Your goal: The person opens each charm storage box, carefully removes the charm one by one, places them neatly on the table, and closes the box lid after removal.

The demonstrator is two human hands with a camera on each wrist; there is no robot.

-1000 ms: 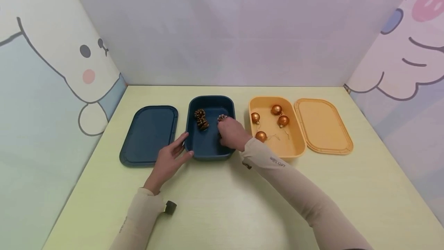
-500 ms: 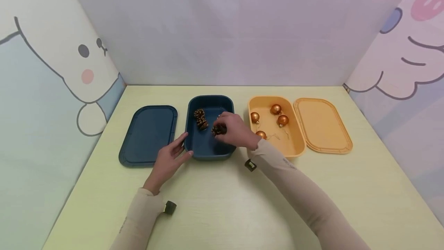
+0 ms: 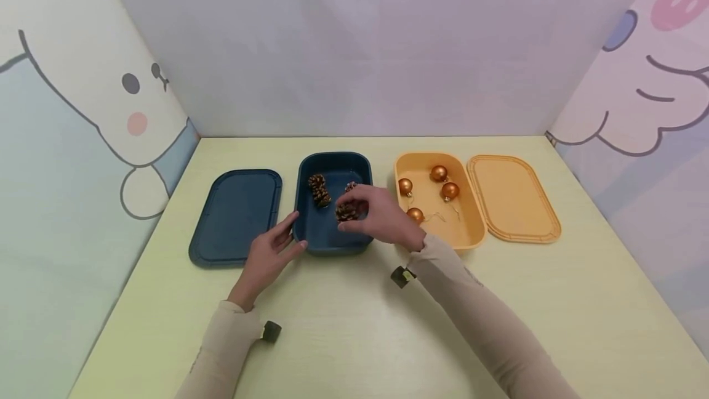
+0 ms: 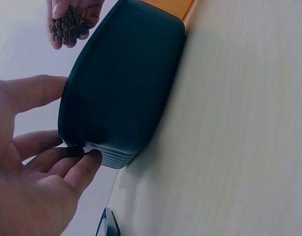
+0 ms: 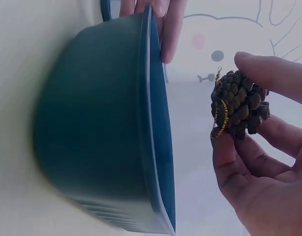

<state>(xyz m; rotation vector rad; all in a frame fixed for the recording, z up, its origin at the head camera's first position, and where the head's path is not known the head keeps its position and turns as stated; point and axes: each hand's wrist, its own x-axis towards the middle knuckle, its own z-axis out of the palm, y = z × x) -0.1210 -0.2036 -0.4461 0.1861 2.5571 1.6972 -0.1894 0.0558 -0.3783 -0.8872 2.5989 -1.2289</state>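
My right hand (image 3: pixel 382 215) holds a brown pine cone (image 5: pixel 239 105) with a gold cord loop, fingers and thumb around it. In the right wrist view the cone is above the rim of the dark blue box (image 5: pixel 97 98). My left hand (image 3: pixel 267 260) grips the box's near left corner, thumb at the front rim and fingers along the left side. Two pine cones (image 3: pixel 319 189) rest together in the left part of the box. Another pine cone (image 3: pixel 351 186) shows behind my right hand, mostly hidden by it.
A yellow box (image 3: pixel 476 226) with several copper-coloured ball ornaments (image 3: pixel 450 191) stands to the right. Beside it lies a yellow lid (image 3: pixel 515 199). On the left lies a dark blue lid (image 3: pixel 238 217). A wall (image 3: pixel 354 48) rises behind the table.
My right hand has drawn back and upward from inside the blue box, bringing a pine cone into sight between its fingers. My left hand stays at the box corner.
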